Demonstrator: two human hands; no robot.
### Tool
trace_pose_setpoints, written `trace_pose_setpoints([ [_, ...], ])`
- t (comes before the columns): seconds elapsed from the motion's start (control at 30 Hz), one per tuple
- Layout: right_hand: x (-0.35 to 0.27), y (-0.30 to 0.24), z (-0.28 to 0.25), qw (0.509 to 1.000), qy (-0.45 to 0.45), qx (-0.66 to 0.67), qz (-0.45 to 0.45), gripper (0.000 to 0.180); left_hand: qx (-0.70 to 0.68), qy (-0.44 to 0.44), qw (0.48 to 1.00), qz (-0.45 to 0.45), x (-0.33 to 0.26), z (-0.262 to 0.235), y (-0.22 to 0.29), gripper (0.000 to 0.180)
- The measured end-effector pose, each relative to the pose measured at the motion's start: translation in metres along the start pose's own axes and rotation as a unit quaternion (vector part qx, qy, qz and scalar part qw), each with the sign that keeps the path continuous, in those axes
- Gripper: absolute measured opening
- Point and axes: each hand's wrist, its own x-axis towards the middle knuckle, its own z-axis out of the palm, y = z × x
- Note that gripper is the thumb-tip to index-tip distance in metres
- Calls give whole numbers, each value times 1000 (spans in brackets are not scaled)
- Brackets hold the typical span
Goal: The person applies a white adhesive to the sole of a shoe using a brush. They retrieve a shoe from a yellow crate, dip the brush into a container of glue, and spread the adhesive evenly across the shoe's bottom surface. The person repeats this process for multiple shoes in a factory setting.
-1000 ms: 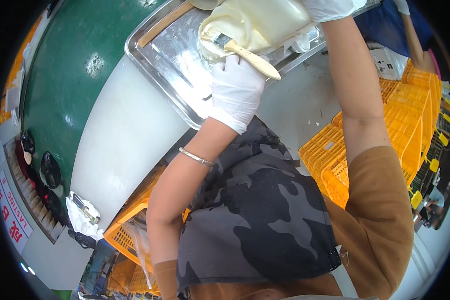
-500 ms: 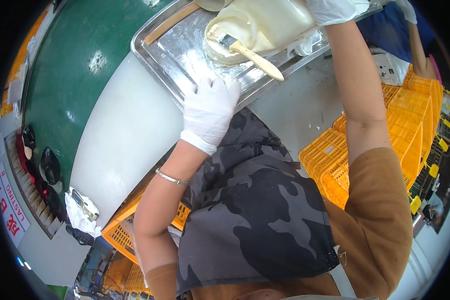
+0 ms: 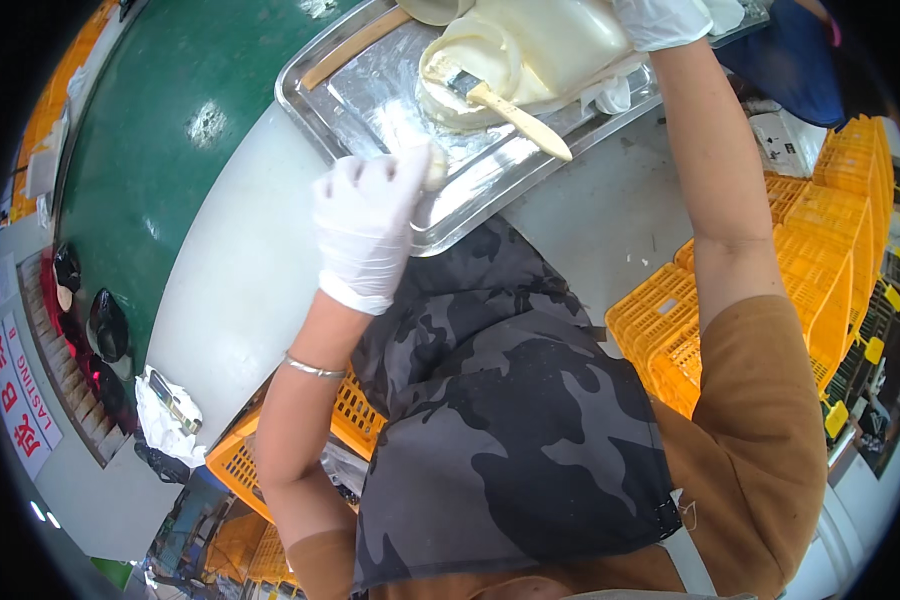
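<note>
Head view: 1 brush (image 3: 515,118) lies unheld across the round tub (image 3: 450,115), paste (image 3: 442,64) left inside, on the metal tray (image 3: 365,95), far centre. Left hand (image 3: 368,225): curled over tray's near left edge. Right hand (image 3: 662,22): far right, cut off. Either hand's grip: indeterminable.

Thin white gloves (image 3: 352,245), creased toward the wrist, cover the left hand (image 3: 368,215) and right hand (image 3: 662,22). A slim silvery bangle (image 3: 313,369) sits above the left one. Plain brown sleeves (image 3: 765,390); grey-and-black camouflage apron (image 3: 510,430), pale strap (image 3: 688,567).
</note>
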Motion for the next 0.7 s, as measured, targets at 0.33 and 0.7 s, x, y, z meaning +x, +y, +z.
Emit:
trace_pose_setpoints([
  [0.33, 5, -1, 3, 1000, 0, 4, 18, 34, 20, -6, 999, 45, 30, 42, 52, 22],
  [0.7, 3, 1, 6, 999, 29, 18, 2, 32, 119, -49, 991, 27, 16, 35, -11, 31],
])
